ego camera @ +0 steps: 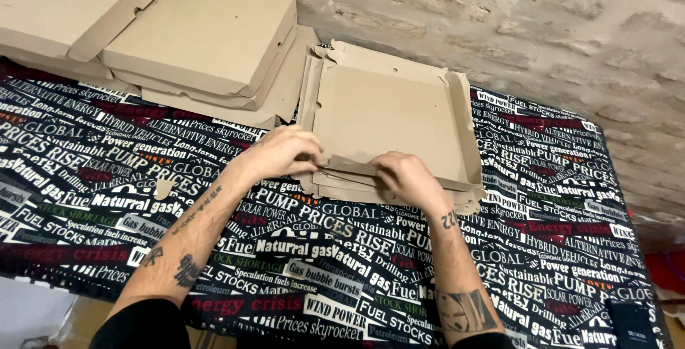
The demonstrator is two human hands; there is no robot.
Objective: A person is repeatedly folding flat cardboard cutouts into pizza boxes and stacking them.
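Note:
A stack of flat, unfolded brown cardboard box blanks (389,117) lies on the table by the stone wall. My left hand (280,150) grips the near-left edge of the top blank. My right hand (407,178) pinches the near flap of the same blank, just right of the left hand. That near flap is lifted slightly off the sheets below.
Folded, closed cardboard boxes (203,31) are piled at the back left, with another (68,3) at the far left. The table carries a black cloth printed with newspaper-style text (342,270). A small cardboard scrap (163,188) lies on the cloth at left. A rough stone wall (542,28) runs behind.

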